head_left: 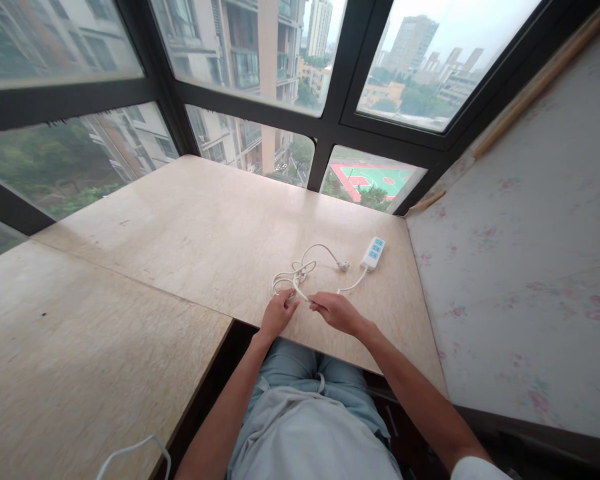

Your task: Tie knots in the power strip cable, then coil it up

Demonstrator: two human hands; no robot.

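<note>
Item in hand: a white, flexible power cord [321,245], lying on a cream, marble-patterned bench [205,220]. Its loose, tangled loops are directly beyond the fingers of the left hand [279,313] and reach toward the gap between both hands.

Right hand [336,311]: thumb and forefinger nearly together, pinching a length of the cord that slants down from the loops. Left hand: fingers curled at the near edge of the loops, thumb slightly parted from them — whether they grip the cord or only rest against it cannot be told.

A white plug [343,266] on the cord's end lies on the bench, beyond the right fingers and slightly to their right. Farther out and to the right lies a white, oblong power strip [373,254] with three blue socket faces upward; its lead curves back and passes out of sight behind the right hand. A floral-papered wall [520,280] stands well apart, right of the right fingers.
</note>
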